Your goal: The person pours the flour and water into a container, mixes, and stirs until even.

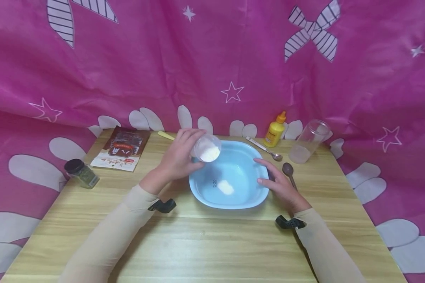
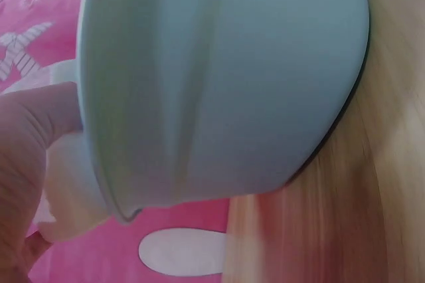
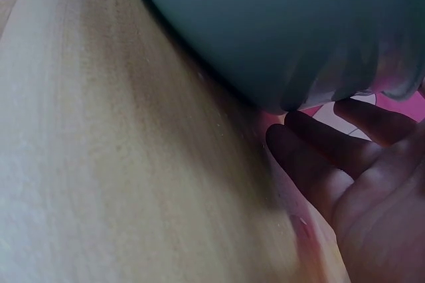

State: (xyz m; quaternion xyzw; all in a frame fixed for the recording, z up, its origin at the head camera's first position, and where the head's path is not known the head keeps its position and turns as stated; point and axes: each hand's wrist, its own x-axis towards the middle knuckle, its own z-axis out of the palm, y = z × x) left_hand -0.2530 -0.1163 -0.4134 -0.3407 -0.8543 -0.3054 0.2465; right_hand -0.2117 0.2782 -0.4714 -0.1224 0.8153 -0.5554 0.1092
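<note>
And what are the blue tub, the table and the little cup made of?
Blue tub: probably plastic, smooth and glossy; light shines softly off it.
Table: wood or a wood-look covering, pale, with streaky grain.
Little cup: clear plastic or glass, I can't tell; white stuff shows inside.

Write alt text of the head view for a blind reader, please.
The left hand holds a clear cup with white contents tilted over a blue basin with a white patch inside; the right hand is at its rim. On the wooden table, a jar and packet sit left, a yellow bottle, tumbler and spoons right.
</note>
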